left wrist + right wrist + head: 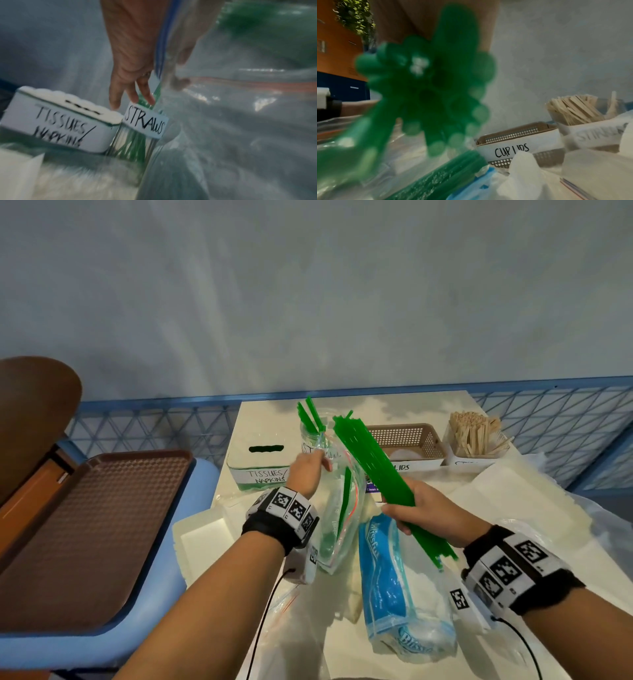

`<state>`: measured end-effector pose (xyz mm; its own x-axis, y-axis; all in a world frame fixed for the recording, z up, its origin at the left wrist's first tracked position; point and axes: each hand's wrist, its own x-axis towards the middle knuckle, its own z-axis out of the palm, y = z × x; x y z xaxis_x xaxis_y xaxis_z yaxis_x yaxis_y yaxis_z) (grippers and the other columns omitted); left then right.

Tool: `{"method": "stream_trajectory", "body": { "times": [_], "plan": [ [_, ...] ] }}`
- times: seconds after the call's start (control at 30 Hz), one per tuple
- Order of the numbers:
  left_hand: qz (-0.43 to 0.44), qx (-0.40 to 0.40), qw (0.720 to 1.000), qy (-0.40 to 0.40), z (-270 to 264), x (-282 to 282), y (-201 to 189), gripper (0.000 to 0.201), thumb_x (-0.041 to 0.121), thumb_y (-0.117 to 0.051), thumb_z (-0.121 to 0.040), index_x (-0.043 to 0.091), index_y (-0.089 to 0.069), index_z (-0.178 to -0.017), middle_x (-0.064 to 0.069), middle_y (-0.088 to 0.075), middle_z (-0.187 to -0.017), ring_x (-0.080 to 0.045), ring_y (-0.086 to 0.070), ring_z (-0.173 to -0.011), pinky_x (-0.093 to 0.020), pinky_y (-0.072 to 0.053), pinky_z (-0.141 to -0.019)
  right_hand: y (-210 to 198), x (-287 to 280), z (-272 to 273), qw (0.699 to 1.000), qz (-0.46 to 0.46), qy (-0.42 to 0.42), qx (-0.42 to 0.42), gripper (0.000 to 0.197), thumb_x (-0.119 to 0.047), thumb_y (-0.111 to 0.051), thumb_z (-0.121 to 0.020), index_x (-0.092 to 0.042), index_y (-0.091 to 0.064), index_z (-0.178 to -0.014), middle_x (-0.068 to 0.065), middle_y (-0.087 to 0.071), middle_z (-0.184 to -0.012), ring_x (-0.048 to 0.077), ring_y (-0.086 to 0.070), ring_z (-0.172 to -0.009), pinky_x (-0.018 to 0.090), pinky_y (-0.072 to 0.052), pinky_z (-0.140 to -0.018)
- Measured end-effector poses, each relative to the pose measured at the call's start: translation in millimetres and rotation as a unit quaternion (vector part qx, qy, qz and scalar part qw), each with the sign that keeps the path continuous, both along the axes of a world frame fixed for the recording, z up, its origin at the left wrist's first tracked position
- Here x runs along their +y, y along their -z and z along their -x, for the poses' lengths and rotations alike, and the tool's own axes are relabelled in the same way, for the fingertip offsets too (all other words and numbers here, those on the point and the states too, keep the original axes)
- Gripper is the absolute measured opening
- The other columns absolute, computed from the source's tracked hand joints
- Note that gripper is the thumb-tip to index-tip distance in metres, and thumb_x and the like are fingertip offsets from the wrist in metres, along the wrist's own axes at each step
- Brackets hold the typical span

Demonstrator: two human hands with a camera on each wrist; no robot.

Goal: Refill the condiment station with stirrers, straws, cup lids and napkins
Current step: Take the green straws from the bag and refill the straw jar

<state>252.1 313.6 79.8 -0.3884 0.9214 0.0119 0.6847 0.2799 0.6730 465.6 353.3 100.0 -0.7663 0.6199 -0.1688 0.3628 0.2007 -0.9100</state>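
**Two hands, a bag and a bundle of green straws**

The right hand [433,510] is curled around a thick bundle of green straws [373,463], held slanting above the table [479,494]. The left hand [308,470] pinches the top edge of a clear zip bag [337,522] and holds it up, one straw left inside. Just beyond that hand stands the jar labelled STRAWS [145,121], a few straws in it, beside the TISSUES/NAPKINS box [257,463]. To the right sit the cup lids basket [407,441] and wooden stirrers [474,433]. A blue napkin pack [394,587] lies near.

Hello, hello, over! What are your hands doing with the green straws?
Right hand grips straw bundle. Left hand pinches open zip bag. Straws jar holds few straws. Bag hangs before the jar.
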Motion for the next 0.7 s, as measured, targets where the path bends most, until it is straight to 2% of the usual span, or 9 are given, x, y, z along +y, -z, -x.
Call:
{"method": "stream_trajectory", "body": {
  "times": [0.07,0.13,0.2,0.27,0.3,0.37,0.47,0.57,0.7],
  "plan": [
    [-0.114,0.004,0.993,-0.019,-0.2,2.2,-13.8,0.028,0.016,-0.035,-0.098,0.007,-0.060,-0.088,-0.016,-0.061,-0.114,-0.030,-0.051,-0.118,-0.042,-0.034,-0.106,-1.7,4.0,7.7,0.999,-0.043,0.012,0.007,0.015,-0.008,-0.060,-0.088,-0.019,-0.050,-0.084,-0.001,-0.052,-0.051,0.009,-0.046,-0.041,0.014,-0.040,-0.048],
    [-0.203,-0.176,0.963,-0.005,-7.2,1.6,-41.8,0.038,0.041,-0.037,-0.095,0.011,-0.060,-0.099,-0.010,-0.060,-0.119,-0.023,-0.051,-0.118,-0.039,-0.034,-0.106,-5.9,8.6,17.5,0.997,-0.070,0.014,0.017,0.018,-0.010,-0.061,-0.087,-0.023,-0.050,-0.084,-0.003,-0.053,-0.051,0.008,-0.047,-0.041,0.015,-0.040,-0.049],
    [-0.193,-0.364,0.911,0.034,-12.2,4.8,-71.0,0.061,0.062,-0.038,-0.087,0.014,-0.054,-0.119,-0.005,-0.053,-0.134,-0.018,-0.046,-0.125,-0.038,-0.033,-0.108,-13.4,14.1,29.0,0.996,-0.088,0.009,0.034,0.023,-0.009,-0.062,-0.087,-0.027,-0.049,-0.084,-0.002,-0.054,-0.052,0.007,-0.048,-0.041,0.017,-0.041,-0.048],
    [-0.170,-0.419,0.888,0.088,-12.4,9.7,-92.3,0.037,0.048,-0.045,-0.090,0.015,-0.054,-0.104,-0.010,-0.058,-0.122,-0.022,-0.051,-0.115,-0.043,-0.038,-0.104,-24.2,20.2,41.5,0.994,-0.099,0.009,0.053,0.024,-0.008,-0.062,-0.087,-0.028,-0.049,-0.086,0.002,-0.055,-0.057,0.007,-0.050,-0.043,0.018,-0.043,-0.049],
    [-0.165,-0.421,0.885,0.111,-12.1,11.6,-102.3,0.019,0.033,-0.047,-0.094,0.016,-0.055,-0.094,-0.011,-0.061,-0.110,-0.023,-0.055,-0.107,-0.043,-0.042,-0.100,-30.3,23.8,47.9,0.993,-0.099,0.007,0.067,0.024,-0.008,-0.062,-0.087,-0.028,-0.049,-0.087,0.002,-0.055,-0.059,0.008,-0.051,-0.045,0.020,-0.044,-0.050],
    [-0.178,-0.409,0.885,0.134,-8.6,17.1,-115.6,0.016,0.013,-0.046,-0.096,0.014,-0.056,-0.084,-0.007,-0.064,-0.089,-0.021,-0.058,-0.093,-0.036,-0.051,-0.088,-41.8,31.6,60.5,0.991,-0.105,0.004,0.082,0.025,-0.009,-0.062,-0.086,-0.030,-0.049,-0.088,0.000,-0.056,-0.062,0.010,-0.054,-0.050,0.025,-0.047,-0.056],
    [-0.212,-0.399,0.880,0.148,0.2,28.7,-123.2,0.016,0.005,-0.044,-0.096,0.010,-0.053,-0.084,0.001,-0.064,-0.073,-0.018,-0.058,-0.081,-0.029,-0.052,-0.077,-56.7,44.7,81.0,0.988,-0.134,0.019,0.073,0.021,-0.015,-0.068,-0.083,-0.025,-0.050,-0.089,-0.002,-0.063,-0.075,0.012,-0.062,-0.066,0.024,-0.050,-0.067],
    [-0.238,-0.365,0.892,0.120,3.0,40.5,-127.8,0.004,0.007,-0.049,-0.094,0.011,-0.048,-0.094,-0.004,-0.062,-0.081,-0.021,-0.060,-0.084,-0.038,-0.050,-0.085,-72.1,58.2,102.6,0.985,-0.149,0.043,0.079,0.027,-0.020,-0.070,-0.081,-0.016,-0.055,-0.104,0.005,-0.068,-0.091,0.019,-0.065,-0.086,0.034,-0.051,-0.082],
    [-0.268,-0.266,0.923,0.073,12.2,54.3,-133.1,0.030,0.028,-0.058,-0.088,0.017,-0.047,-0.114,-0.008,-0.059,-0.118,-0.021,-0.056,-0.114,-0.038,-0.044,-0.103,-87.9,71.8,127.4,0.982,-0.114,0.052,0.142,0.020,-0.015,-0.062,-0.087,-0.009,-0.054,-0.105,0.008,-0.061,-0.084,0.015,-0.057,-0.080,0.038,-0.048,-0.085]
  ]
}}
